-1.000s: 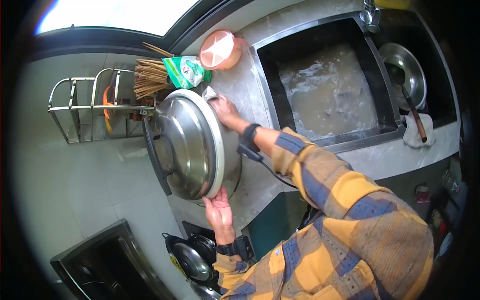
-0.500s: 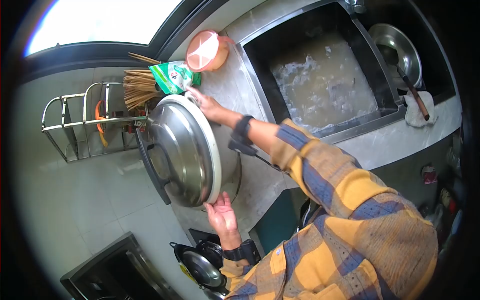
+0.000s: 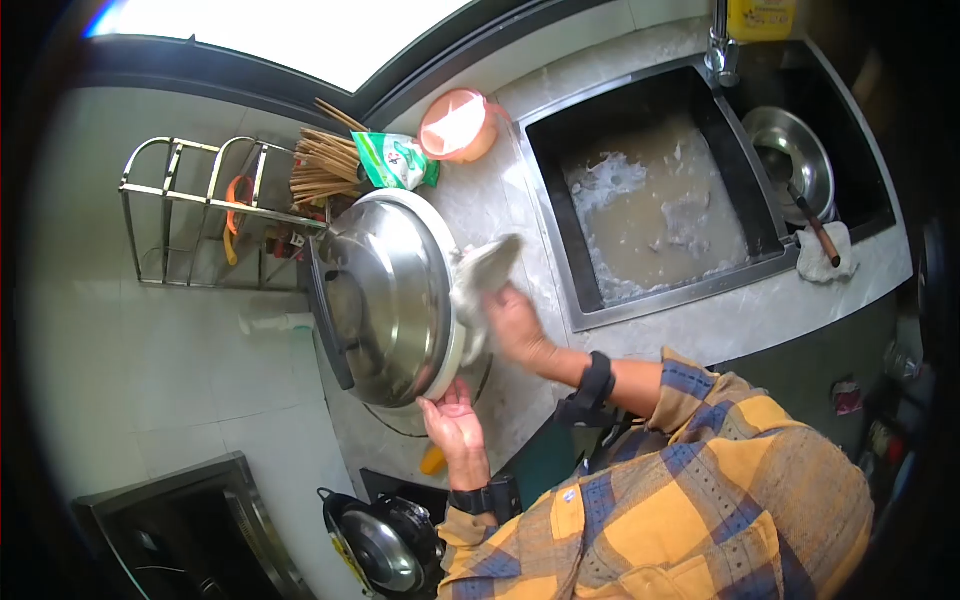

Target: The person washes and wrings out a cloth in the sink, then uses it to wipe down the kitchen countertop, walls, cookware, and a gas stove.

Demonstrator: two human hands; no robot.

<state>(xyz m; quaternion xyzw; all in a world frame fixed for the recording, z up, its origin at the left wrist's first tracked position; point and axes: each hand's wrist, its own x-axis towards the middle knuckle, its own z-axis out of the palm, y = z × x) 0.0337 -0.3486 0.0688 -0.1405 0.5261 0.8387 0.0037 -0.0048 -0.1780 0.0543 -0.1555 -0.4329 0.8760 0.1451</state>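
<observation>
A large pot [image 3: 395,300] has a domed steel lid, a dark lid handle and a pale rim. My left hand [image 3: 457,425] holds the near end of its rim, palm up, with the fingertips partly hidden under it. In my right hand [image 3: 517,325] is a crumpled off-white cloth [image 3: 487,272], blurred by motion, beside the pot's pale side. The cloth's lower part hangs close to the pot; whether it touches is hard to tell.
Beyond the pot are a wire rack [image 3: 205,205], bundled chopsticks [image 3: 325,165], a green-white packet [image 3: 392,160] and a pink container [image 3: 460,125]. The sink [image 3: 560,250] holds cloudy water. Near it are a steel bowl [image 3: 815,150] with a ladle [image 3: 815,225] and another cloth [image 3: 830,255].
My right hand has left the far end of the pot's rim and come back toward me, now showing the cloth. The left hand stays at the rim. The camera view has shifted.
</observation>
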